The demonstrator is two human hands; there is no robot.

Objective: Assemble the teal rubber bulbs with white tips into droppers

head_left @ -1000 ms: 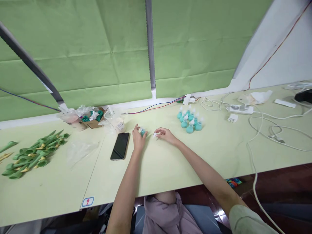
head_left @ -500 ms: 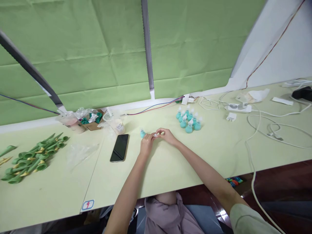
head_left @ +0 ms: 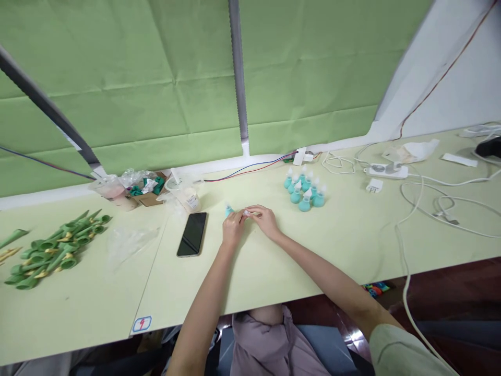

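My left hand and my right hand meet over the middle of the table. Their fingertips pinch a small white piece between them; its exact kind is too small to tell. Just behind my left fingers stands one small teal bottle with a whitish pointed top, partly hidden by the hand. To the right, beyond my right hand, several similar round teal bottles with translucent white tips stand upright in a close group.
A black phone lies left of my hands. Farther left are a pile of green horn-shaped pieces, a clear plastic bag, drink cups and a small cardboard box. At right, a power strip and white cables spread out.
My hands have shifted very slightly, with the fingertips drawn closer around the white piece. The view has tilted a little. The bottles stay where they stood.
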